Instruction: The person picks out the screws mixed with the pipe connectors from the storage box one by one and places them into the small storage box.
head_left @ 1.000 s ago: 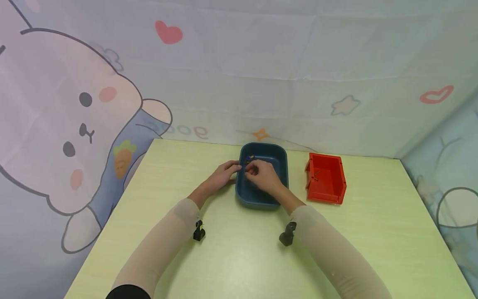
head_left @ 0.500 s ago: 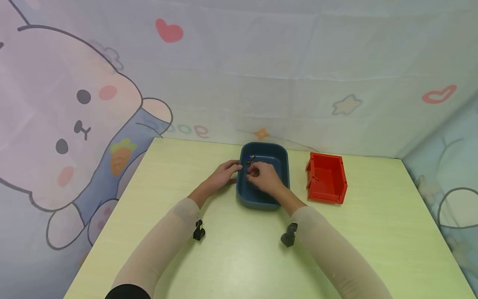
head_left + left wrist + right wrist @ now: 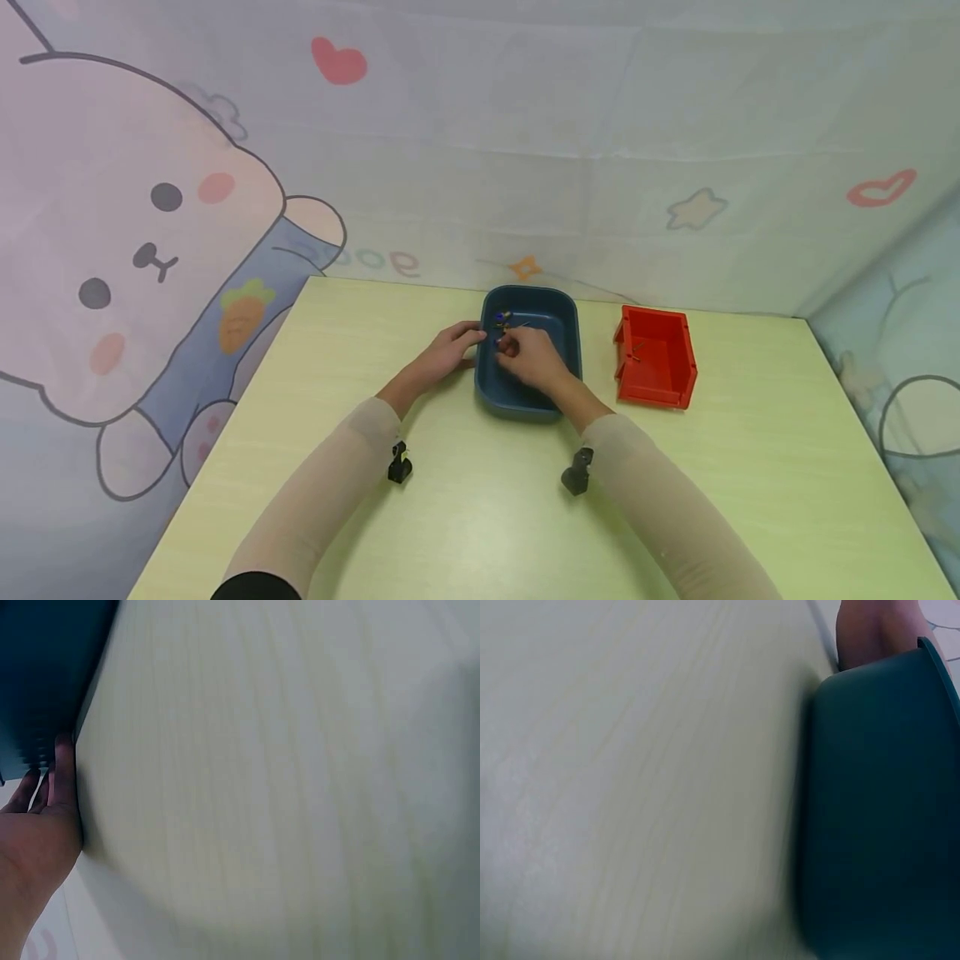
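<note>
A dark blue plastic bin (image 3: 525, 404) stands on the table. My left hand (image 3: 447, 350) rests against its left outer wall, fingers extended; in the left wrist view this hand (image 3: 37, 840) touches the bin's side (image 3: 45, 667). My right hand (image 3: 531, 354) reaches down inside the bin, thumb and fingers bent together close over several small metallic pieces (image 3: 504, 317), one with blue on it. I cannot tell whether it holds one. In the right wrist view the bin (image 3: 885, 810) hides the right hand, and the left hand (image 3: 881, 634) shows behind it.
To the right stands a red open-front bin (image 3: 660, 387) with small brass-coloured pieces (image 3: 637, 352) inside. A printed cloth (image 3: 480, 167) hangs behind the far edge of the pale table (image 3: 480, 517). A black device (image 3: 576, 471) is worn at the right wrist.
My right hand has drawn back very slightly inside the blue bin, and more of the small pieces show past its fingertips. The left hand has stayed at the wall.
</note>
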`<state>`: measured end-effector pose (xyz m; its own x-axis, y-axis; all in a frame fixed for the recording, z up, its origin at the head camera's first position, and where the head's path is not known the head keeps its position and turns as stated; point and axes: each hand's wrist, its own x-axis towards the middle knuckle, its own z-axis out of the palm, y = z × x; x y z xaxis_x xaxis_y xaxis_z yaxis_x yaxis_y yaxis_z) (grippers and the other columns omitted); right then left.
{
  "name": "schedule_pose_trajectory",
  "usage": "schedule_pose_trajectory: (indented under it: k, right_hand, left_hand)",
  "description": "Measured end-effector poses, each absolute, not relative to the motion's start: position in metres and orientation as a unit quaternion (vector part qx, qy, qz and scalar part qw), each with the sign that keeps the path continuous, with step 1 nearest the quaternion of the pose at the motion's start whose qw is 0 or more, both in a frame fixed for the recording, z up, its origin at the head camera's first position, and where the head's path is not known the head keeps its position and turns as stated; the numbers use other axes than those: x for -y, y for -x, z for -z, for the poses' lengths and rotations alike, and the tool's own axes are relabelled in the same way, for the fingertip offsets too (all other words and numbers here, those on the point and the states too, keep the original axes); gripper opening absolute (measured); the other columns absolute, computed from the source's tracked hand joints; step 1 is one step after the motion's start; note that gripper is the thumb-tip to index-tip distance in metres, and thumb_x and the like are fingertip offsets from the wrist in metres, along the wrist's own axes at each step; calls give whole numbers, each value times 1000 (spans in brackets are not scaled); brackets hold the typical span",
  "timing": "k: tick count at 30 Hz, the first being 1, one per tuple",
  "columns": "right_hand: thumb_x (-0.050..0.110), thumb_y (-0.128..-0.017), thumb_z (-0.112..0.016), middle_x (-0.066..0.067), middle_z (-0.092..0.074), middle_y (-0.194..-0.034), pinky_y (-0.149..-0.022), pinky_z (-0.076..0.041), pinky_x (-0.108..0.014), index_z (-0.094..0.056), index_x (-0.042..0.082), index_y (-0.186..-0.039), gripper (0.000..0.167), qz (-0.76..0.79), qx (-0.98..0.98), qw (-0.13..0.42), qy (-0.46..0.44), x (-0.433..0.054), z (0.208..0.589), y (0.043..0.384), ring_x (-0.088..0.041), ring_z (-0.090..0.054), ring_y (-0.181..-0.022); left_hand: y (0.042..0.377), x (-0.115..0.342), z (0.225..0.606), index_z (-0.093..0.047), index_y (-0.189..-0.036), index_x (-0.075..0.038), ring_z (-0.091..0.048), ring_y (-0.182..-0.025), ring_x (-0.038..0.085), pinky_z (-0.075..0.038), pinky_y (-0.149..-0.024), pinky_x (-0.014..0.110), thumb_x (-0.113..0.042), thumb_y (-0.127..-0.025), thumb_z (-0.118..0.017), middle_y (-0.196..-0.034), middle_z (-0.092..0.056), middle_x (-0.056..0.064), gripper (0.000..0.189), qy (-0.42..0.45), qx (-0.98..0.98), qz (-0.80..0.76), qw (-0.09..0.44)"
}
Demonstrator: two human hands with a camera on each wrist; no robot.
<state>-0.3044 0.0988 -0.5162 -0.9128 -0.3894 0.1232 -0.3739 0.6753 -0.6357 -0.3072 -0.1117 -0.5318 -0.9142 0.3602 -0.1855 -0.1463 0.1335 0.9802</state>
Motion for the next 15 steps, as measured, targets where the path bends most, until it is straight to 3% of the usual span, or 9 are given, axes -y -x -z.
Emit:
schedule_pose_trajectory:
  k: [15]
  right_hand:
    - [13, -92, -82, -5, -70, -87, -78, -59, -36, -78, 5, -97, 10, 311, -928, 22, 206, -97, 519, 307, -20, -65, -82]
  left_hand:
    - [307, 112, 531, -48, -156, -6, -52, -142, 27, -56, -109, 41, -33, -112, -51, -157, -48, 12, 52, -75, -723, -659, 191]
